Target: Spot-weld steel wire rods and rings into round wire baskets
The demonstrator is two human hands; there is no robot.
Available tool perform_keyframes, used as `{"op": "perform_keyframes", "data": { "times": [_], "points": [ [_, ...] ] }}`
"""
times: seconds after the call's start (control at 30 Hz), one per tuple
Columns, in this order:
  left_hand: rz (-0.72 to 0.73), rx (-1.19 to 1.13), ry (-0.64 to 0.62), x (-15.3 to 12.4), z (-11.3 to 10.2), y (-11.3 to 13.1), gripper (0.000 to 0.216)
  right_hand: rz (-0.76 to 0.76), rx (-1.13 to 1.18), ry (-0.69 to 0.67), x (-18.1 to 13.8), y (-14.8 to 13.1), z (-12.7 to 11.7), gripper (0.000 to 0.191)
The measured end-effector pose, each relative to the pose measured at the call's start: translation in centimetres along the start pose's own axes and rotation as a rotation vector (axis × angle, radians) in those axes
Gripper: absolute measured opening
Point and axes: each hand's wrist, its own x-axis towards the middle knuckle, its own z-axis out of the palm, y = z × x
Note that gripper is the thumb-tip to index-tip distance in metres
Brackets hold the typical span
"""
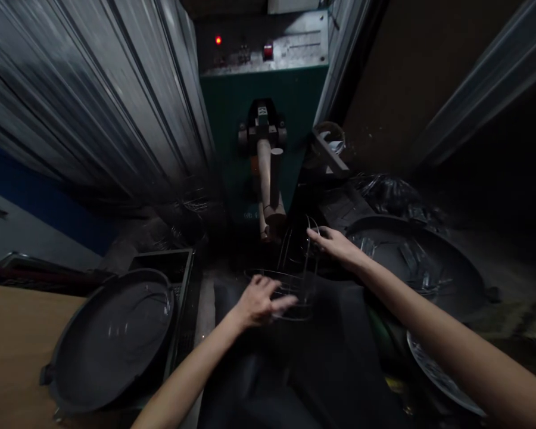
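Note:
A thin wire frame [290, 317] with a rounded base and upright bent wires is held over my lap, below the arms of the green machine. My right hand [330, 241] pinches a bent wire at its upper right side. My left hand [261, 301] hovers over or touches the near left of the frame, its fingers spread and slightly blurred; contact is hard to make out. Just beyond my hands are the rod-like electrodes [272, 208] of what looks like a spot welder [223, 119]. Dim light hides part of the frame.
A large black round tray [111, 339] rests on a crate [188, 262] at left. Another black tray [462, 268], holding metal pieces, is at right, with a bowl of small parts [446, 372] below it. Corrugated metal sheeting [129, 77] rises at left; the machine panel shows a red light [218, 40].

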Motion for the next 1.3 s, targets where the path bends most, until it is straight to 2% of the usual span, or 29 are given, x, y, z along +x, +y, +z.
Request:
{"op": "perform_keyframes", "data": {
  "times": [0.07,0.13,0.2,0.27,0.33,0.37,0.43,0.53,0.6,0.67,0.77,0.87,0.93,1.0,1.1,1.2,1.3],
  "points": [
    [0.141,-0.008,-0.138,-0.5,-0.3,4.0,0.046,-0.088,-0.221,-0.020,-3.4,0.7,-2.3,0.040],
    [0.255,-0.059,-0.209,-0.7,-1.5,6.9,0.052,-0.173,-0.357,-0.049,-6.6,0.8,-4.2,0.041],
    [0.263,-0.203,-0.148,0.0,-3.1,7.8,0.065,-0.232,-0.421,-0.085,-9.4,0.7,-5.7,0.040],
    [0.059,-0.368,0.068,1.4,-4.6,6.9,0.079,-0.264,-0.452,-0.149,-11.6,0.5,-6.7,0.038],
    [-0.241,-0.446,0.264,3.1,-5.6,5.0,0.085,-0.288,-0.479,-0.242,-13.1,0.4,-7.2,0.034],
    [-0.345,-0.473,0.283,3.8,-5.9,4.1,0.083,-0.302,-0.491,-0.273,-13.7,0.4,-7.3,0.032],
    [-0.444,-0.610,0.181,4.9,-6.7,3.3,0.066,-0.337,-0.509,-0.295,-14.1,0.4,-7.3,0.027],
    [-0.573,-0.849,0.016,5.2,-8.6,5.0,0.040,-0.399,-0.529,-0.277,-12.8,0.5,-6.5,0.022],
    [-0.710,-0.953,0.022,5.0,-9.8,7.2,0.038,-0.432,-0.548,-0.254,-10.6,0.9,-5.4,0.018],
    [-0.822,-1.084,0.071,4.8,-10.0,9.4,0.045,-0.459,-0.543,-0.227,-7.6,1.6,-3.5,0.017],
    [-0.927,-1.300,0.135,5.2,-8.0,11.0,0.054,-0.457,-0.452,-0.242,-3.2,2.9,0.9,0.015],
    [-1.018,-1.460,0.225,5.7,-5.2,10.3,0.054,-0.390,-0.414,-0.310,-0.4,4.0,5.4,0.013],
    [-1.058,-1.520,0.280,5.6,-4.1,9.2,0.049,-0.367,-0.431,-0.351,0.7,4.7,7.1,0.012],
    [-1.085,-1.559,0.278,5.4,-3.7,8.1,0.043,-0.360,-0.433,-0.376,1.4,5.5,7.6,0.012],
    [-1.096,-1.597,0.204,5.3,-3.3,7.2,0.038,-0.357,-0.415,-0.378,2.0,7.1,6.6,0.018],
    [-1.073,-1.588,0.158,5.6,-2.1,7.2,0.038,-0.359,-0.404,-0.367,2.6,8.5,5.4,0.020],
    [-1.054,-1.636,0.054,6.2,-1.0,7.3,0.043,-0.340,-0.422,-0.320,2.9,8.9,4.7,0.021]
  ]
}}
